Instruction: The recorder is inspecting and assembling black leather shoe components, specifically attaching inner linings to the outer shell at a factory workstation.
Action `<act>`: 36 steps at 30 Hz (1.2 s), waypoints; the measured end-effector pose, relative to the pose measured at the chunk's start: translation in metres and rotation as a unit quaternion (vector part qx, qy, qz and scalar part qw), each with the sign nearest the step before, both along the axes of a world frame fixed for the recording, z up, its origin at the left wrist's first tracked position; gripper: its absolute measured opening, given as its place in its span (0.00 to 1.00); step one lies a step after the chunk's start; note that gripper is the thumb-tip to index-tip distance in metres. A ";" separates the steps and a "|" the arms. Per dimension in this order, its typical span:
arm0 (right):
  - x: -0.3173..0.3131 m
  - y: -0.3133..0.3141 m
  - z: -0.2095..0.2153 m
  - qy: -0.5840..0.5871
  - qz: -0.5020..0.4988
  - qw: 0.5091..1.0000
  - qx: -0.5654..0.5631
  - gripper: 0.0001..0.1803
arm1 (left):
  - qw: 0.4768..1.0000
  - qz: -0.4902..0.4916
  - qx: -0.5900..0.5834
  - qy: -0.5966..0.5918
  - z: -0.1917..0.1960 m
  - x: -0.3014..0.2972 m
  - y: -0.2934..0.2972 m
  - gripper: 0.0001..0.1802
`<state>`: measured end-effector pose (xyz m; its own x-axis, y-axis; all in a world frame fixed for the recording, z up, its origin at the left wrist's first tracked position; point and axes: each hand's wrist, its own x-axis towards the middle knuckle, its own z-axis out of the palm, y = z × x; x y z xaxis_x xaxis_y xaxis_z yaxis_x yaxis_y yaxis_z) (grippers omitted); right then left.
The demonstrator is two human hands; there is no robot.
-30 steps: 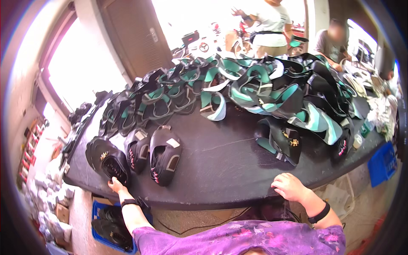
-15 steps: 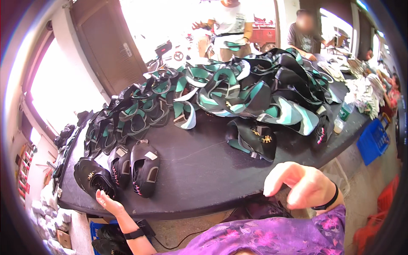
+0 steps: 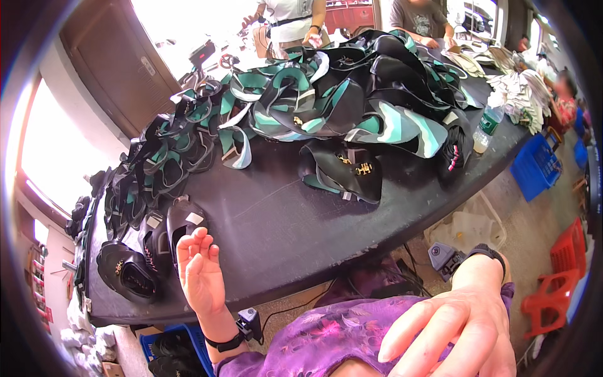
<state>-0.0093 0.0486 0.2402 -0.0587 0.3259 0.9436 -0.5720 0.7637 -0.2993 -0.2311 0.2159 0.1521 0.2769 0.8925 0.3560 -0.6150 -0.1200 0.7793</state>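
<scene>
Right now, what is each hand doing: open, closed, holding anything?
Left hand: open, empty, beside the black shoe pieces.
Right hand: open, empty, fingers spread.

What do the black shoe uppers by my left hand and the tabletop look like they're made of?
Shoe uppers: probably smooth leather or a synthetic look-alike. They are black with soft highlights, hold a moulded curve, and carry small gold trims. Tabletop: a dark, matte sheet, perhaps rubber or painted board, scuffed with pale scratch lines and no gloss. The left hand is open just above the uppers.

A shoe workshop: black-and-teal shoe uppers (image 3: 352, 94) heaped across a long dark worktable (image 3: 282, 220).
</scene>
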 end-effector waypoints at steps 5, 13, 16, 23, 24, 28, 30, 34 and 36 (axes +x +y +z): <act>-0.022 0.017 -0.007 0.237 -0.284 0.906 0.205 0.27 | 0.996 -0.074 0.039 0.033 0.019 0.022 -0.009 0.17; 0.006 -0.024 0.015 -0.135 -0.130 0.969 -0.159 0.20 | 0.988 -0.087 0.094 0.086 0.027 0.017 -0.015 0.16; -0.043 0.022 -0.016 0.212 -0.248 0.922 0.210 0.19 | 0.981 -0.126 0.116 0.092 0.042 0.039 -0.018 0.16; -0.002 -0.015 -0.004 -0.063 -0.053 0.985 -0.151 0.15 | 0.970 -0.158 0.149 0.110 0.042 0.035 -0.019 0.13; -0.011 -0.013 -0.005 0.004 -0.116 0.987 -0.114 0.13 | 0.968 -0.172 0.148 0.105 0.043 0.037 -0.019 0.13; 0.014 0.019 -0.002 -0.052 -0.084 0.995 -0.002 0.11 | 0.971 -0.184 0.125 0.085 0.061 0.039 -0.027 0.13; 0.014 0.006 0.014 -0.025 -0.044 0.996 -0.076 0.07 | 0.951 -0.235 0.179 0.096 0.071 0.044 -0.032 0.18; 0.059 -0.044 0.037 -0.167 0.186 0.949 -0.192 0.11 | 0.886 -0.350 0.302 0.042 0.105 0.063 -0.061 0.18; 0.069 -0.047 0.037 -0.173 0.130 0.971 -0.097 0.09 | 0.824 -0.432 0.362 0.063 0.129 0.063 -0.056 0.16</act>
<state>0.0600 0.0017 0.2776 -0.4651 0.4276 0.7751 -0.5785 0.5159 -0.6318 -0.1677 0.1597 0.2810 0.7722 -0.0906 0.6289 -0.6351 -0.1410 0.7594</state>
